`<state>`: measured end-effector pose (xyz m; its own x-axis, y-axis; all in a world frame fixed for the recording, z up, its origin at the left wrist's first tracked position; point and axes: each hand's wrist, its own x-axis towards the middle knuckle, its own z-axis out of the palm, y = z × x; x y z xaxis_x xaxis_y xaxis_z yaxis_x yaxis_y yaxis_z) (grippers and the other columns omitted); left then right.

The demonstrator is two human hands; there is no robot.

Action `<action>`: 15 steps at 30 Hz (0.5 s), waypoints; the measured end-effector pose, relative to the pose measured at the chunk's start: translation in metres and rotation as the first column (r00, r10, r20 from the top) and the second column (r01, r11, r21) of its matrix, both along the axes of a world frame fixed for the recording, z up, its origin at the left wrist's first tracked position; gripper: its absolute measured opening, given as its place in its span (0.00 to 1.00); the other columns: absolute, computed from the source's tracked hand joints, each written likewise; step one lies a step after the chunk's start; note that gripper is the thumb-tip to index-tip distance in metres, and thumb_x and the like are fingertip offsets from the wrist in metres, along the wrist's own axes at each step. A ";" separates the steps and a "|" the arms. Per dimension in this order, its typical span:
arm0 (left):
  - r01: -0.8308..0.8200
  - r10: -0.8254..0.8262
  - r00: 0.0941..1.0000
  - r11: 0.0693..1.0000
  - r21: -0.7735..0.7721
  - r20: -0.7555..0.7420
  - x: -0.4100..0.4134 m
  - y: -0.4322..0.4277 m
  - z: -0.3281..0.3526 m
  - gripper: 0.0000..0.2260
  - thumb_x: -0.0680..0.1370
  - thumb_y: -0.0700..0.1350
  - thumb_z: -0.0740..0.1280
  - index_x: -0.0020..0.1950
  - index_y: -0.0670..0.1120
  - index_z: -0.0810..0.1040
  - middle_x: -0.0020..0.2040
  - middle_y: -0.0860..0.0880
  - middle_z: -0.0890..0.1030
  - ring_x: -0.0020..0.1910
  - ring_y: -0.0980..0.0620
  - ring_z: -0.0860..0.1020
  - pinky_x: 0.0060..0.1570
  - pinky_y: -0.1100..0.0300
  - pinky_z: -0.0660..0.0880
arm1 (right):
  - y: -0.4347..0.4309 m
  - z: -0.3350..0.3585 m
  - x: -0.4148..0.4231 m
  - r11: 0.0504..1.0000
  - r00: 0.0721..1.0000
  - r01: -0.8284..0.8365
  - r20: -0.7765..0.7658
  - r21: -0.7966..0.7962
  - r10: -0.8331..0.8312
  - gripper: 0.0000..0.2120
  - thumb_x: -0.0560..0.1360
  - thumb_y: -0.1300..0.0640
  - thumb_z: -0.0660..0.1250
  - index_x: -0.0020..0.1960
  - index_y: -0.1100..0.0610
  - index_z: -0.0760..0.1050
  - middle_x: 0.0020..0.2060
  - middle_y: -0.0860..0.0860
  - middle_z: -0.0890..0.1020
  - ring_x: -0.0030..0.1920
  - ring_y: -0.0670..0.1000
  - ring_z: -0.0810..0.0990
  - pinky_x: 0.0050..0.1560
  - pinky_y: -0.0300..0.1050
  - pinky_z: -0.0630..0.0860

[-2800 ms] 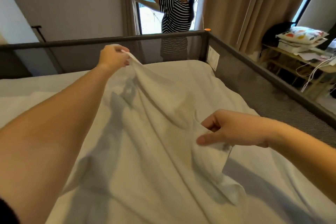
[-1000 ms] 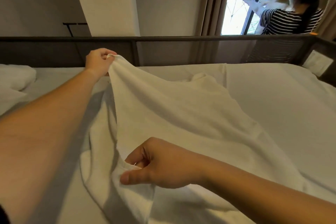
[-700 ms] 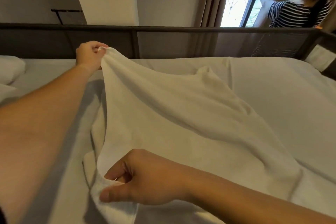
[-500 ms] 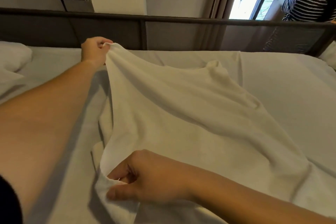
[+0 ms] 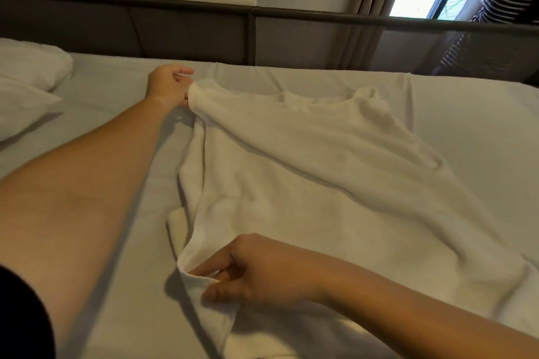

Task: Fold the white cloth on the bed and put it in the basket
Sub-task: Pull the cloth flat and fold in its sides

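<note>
Left hand (image 5: 170,86) pinches far corner of white cloth (image 5: 306,183), right hand (image 5: 259,269) pinches near corner, on bed (image 5: 472,125).

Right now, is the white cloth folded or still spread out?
Spread, not folded: the white cloth lies rumpled across the bed, its left edge pinched by left hand and right hand.

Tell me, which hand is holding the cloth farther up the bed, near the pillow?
The left hand, pinching the white cloth's far corner beside the pillow. The right hand grips the near corner.
</note>
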<state>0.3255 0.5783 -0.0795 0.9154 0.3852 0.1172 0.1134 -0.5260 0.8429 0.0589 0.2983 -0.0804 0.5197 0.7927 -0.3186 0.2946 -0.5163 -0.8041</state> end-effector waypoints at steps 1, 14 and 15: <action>0.005 -0.005 1.000 1.000 -0.001 -0.020 -0.005 -0.001 0.000 0.14 0.85 0.38 0.66 0.67 0.50 0.83 0.61 0.45 0.83 0.51 0.43 0.85 0.48 0.50 0.85 | 0.001 0.001 0.000 1.000 1.000 0.001 -0.023 -0.009 -0.001 0.18 0.82 0.55 0.72 0.71 0.51 0.81 0.50 0.46 0.89 0.49 0.38 0.85 0.58 0.31 0.77; 0.132 -0.132 0.991 0.982 0.138 -0.007 -0.091 -0.038 0.025 0.12 0.84 0.47 0.68 0.66 0.50 0.84 0.64 0.46 0.82 0.60 0.46 0.80 0.61 0.47 0.81 | -0.056 0.048 -0.012 0.996 0.984 0.085 0.158 -0.007 -0.083 0.17 0.84 0.54 0.69 0.72 0.51 0.81 0.63 0.47 0.87 0.61 0.42 0.85 0.67 0.37 0.78; 0.149 -0.151 0.989 0.976 0.158 -0.001 -0.102 -0.046 0.029 0.12 0.84 0.47 0.68 0.66 0.50 0.84 0.64 0.46 0.82 0.59 0.47 0.80 0.63 0.47 0.80 | -0.069 0.053 -0.013 0.995 0.976 0.100 0.197 -0.019 -0.094 0.16 0.84 0.54 0.69 0.71 0.50 0.81 0.63 0.46 0.87 0.60 0.41 0.85 0.66 0.37 0.79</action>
<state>0.2237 0.5328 -0.0501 0.9597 0.2199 0.1752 0.0150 -0.6622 0.7492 0.0460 0.2292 -0.0278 0.6482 0.7276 -0.2247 0.3924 -0.5720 -0.7203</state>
